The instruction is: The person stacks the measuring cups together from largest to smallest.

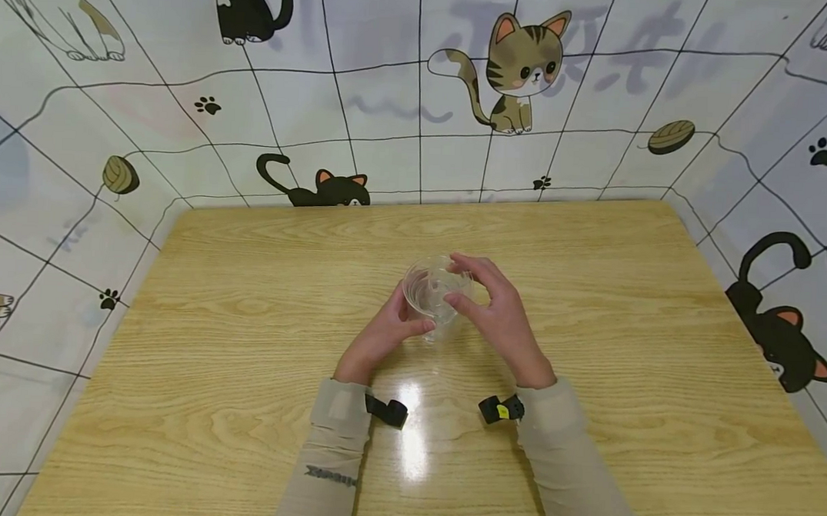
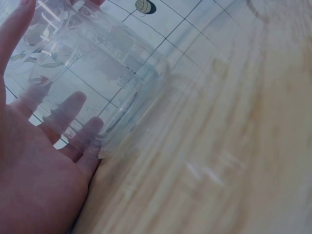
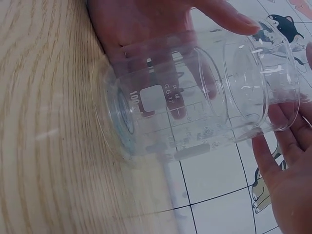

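Note:
A large clear glass beaker (image 3: pixel 187 131) with white printed markings stands upright on the wooden table. My left hand (image 1: pixel 388 325) holds it from the left, fingers curved round its wall and thumb at the near side. In the left wrist view, the fingers show through the glass of the beaker (image 2: pixel 112 73). A smaller clear glass vessel (image 3: pixel 280 70) sits in the large beaker's mouth, partly inside it and partly above the rim. My right hand (image 1: pixel 499 314) grips this smaller glass at the top from the right, thumb in front and fingers behind.
The pale wooden table (image 1: pixel 244 320) reaches to white walls (image 1: pixel 383 157) printed with cartoon cats and grid lines at the back and sides. Black straps (image 1: pixel 387 412) sit at both wrists, over beige sleeves (image 1: pixel 332 454).

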Available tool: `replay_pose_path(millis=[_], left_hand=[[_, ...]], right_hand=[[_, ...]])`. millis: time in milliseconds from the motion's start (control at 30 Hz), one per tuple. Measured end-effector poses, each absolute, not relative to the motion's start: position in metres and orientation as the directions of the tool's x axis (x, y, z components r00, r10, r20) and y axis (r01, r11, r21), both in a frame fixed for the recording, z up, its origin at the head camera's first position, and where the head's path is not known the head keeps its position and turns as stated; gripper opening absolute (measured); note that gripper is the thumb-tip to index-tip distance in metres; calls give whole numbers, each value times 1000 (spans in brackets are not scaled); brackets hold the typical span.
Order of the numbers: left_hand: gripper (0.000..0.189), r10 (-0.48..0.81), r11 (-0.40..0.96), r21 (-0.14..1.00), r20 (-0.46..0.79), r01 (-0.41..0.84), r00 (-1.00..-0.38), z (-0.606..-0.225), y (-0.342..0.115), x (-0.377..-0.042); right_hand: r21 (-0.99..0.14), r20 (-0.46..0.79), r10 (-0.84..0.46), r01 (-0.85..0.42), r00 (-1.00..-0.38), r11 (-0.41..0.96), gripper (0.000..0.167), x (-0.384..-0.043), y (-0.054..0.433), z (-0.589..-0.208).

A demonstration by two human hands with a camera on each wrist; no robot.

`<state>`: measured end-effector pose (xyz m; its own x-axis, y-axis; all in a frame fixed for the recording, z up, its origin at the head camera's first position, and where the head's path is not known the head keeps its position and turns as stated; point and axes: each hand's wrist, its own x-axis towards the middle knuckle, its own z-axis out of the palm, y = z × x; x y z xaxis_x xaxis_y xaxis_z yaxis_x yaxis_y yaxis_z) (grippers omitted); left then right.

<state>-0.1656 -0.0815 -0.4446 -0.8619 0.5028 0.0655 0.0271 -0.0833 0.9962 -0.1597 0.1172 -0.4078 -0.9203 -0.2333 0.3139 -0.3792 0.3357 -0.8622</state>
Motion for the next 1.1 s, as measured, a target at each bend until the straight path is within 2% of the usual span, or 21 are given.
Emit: replay_pose_path(millis=[367,567,1100], left_hand=[[80,498,-79,996,73,38,-864,-451,-82,-168],[83,502,-75,996,81,50,-861,-447,-82,-168],[78,501,-56,998,61,38,-863,-445,-81,-167]], right_hand=[[-865,258,-252,-340,-933,369,51,-142,111,-373],[-847,271,-273,-364,-923,388,50,-142,111,-371],[-857,259,-344,-379,-902,348,55,-162,122,-404]])
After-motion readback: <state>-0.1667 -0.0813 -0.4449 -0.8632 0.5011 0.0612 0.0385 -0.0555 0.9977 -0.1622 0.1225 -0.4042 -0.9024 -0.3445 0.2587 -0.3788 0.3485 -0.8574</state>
